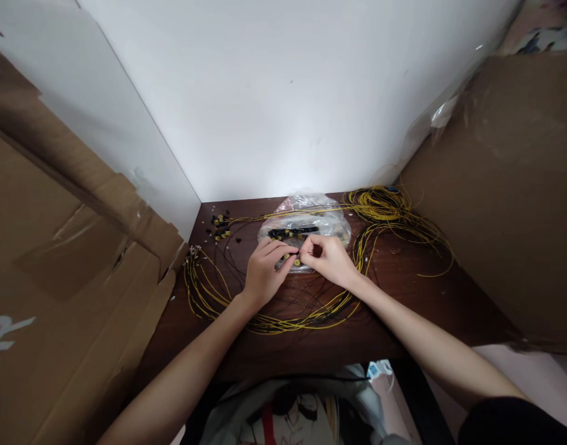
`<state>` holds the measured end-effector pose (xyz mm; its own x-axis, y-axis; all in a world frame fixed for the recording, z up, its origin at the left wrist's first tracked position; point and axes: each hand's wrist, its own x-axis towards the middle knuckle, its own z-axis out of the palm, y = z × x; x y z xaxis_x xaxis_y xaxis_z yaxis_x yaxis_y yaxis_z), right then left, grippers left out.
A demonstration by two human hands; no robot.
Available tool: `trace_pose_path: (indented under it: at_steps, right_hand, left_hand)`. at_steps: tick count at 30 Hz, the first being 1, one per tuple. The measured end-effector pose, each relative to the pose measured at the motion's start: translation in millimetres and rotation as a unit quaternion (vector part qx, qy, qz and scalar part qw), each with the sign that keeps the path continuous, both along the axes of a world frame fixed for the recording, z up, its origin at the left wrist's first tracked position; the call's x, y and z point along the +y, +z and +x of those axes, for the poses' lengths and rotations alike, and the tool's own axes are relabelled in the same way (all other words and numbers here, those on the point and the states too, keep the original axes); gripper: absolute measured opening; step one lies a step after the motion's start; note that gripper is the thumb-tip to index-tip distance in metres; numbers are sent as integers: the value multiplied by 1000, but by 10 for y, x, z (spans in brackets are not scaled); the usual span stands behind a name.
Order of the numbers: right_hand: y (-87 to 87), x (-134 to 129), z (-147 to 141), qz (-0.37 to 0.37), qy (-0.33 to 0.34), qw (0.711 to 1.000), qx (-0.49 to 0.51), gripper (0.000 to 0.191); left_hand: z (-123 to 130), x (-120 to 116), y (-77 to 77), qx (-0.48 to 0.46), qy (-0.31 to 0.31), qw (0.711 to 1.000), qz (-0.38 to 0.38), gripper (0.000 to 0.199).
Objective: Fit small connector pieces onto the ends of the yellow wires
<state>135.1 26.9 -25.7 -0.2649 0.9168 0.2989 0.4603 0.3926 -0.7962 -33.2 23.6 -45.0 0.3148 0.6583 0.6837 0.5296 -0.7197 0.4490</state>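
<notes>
White walls meet in a corner behind a dark wooden table [404, 303], and brown cardboard stands on both sides of it. On the left cardboard [56, 259] there is part of a white printed letter at the lower edge, too cut off to read. Near the left end of the table lies a small group of black and yellow parts [220, 227], and beside them yellow wires [204, 290] curve in loops along the table front. The left hand [265, 272] has its fingertips pressed together on a small yellow and black piece [293, 258] in the middle of the table. The right hand [327, 259] meets it from the other side and pinches the same piece. Just behind the hands lies a clear plastic bag [306, 216] with more black and yellow parts inside. A bigger tangle of yellow wire [385, 210] lies at the right rear, next to the right cardboard [506, 185].
</notes>
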Motion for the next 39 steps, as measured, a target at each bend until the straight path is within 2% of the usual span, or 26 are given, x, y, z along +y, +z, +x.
trace_pose_path:
  at_steps: [3, 29, 39]
  right_hand:
    - [10, -1, 0, 8, -5, 1000, -6, 8]
    - [-8, -28, -37, 31, -7, 999, -5, 9]
    - [-1, -24, -22, 17, -5, 1000, -3, 8]
  left_hand:
    - [4, -10, 4, -2, 14, 1000, -1, 10]
    - [10, -7, -9, 17, -5, 999, 29, 11]
    - [11, -2, -16, -6, -4, 1000, 16, 10]
